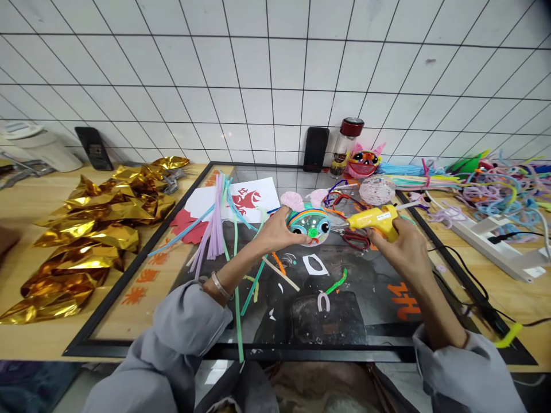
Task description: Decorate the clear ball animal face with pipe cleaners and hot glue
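Note:
My left hand [279,232] is closed around the side of a round animal-face craft [310,221] with pink ears, googly eyes and coloured pipe-cleaner bands. In my right hand [402,246] is a yellow glue gun [372,221], its nozzle pointing left at the craft with a small gap between. Behind the glue gun, red-handled scissors [357,240] lie partly hidden. Below the hands are a white paper scrap with a cut-out [315,265] and a green pipe cleaner [337,282]. Lilac pipe cleaners [216,229] lie left of my left hand.
Gold foil pieces [92,229] cover the left side. A glass bottle [345,146], a black phone [316,149] and a pink craft face [365,160] stand by the wall. On the right are a power strip [491,244] and tangled pipe cleaners [486,189].

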`<state>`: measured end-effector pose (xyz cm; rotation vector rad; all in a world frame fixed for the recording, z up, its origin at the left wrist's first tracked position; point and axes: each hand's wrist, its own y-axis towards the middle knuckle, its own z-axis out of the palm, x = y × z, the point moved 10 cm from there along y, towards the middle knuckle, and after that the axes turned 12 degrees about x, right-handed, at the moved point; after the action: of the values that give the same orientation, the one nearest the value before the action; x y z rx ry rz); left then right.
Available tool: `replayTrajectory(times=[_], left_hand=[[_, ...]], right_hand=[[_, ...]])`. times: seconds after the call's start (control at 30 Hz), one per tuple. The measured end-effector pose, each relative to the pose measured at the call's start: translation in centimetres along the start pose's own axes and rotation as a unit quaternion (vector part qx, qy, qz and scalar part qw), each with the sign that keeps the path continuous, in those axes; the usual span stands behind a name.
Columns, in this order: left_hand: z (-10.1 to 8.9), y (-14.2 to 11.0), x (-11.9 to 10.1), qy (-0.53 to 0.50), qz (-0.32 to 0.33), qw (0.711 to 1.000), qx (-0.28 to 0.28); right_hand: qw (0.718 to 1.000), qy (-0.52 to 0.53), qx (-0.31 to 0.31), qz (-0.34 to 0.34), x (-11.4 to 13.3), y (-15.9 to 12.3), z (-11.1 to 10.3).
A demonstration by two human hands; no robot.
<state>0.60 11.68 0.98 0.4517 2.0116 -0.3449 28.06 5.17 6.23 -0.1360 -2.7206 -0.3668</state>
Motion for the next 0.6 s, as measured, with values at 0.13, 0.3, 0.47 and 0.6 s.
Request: replayTrajectory(times=[0.13,0.3,0.47,0.6], left_hand=[[0.2,0.1,0.4,0.013,-0.021,1.000,0.013],[0.2,-0.1,0.3,0.019,-0.025,0.999,0.012],[-0.1,0.1,0.3,0.013,-0.010,1.000,0.005],[-0.2,0.2,0.8,0.016,-0.019,1.000,-0.004]], right_hand=[[0.994,-0.050,0.093,0.043,-3.7,-2.2,2.5],[0.983,-0.112,0.132,0.058,-4.6,-4.6,5.2],[0.968,-0.215,0.128,0.006,-1.7,-5.0,3.9],[0.993,-0.046,0.049,-0.099,3.6,-3.1,0.7]])
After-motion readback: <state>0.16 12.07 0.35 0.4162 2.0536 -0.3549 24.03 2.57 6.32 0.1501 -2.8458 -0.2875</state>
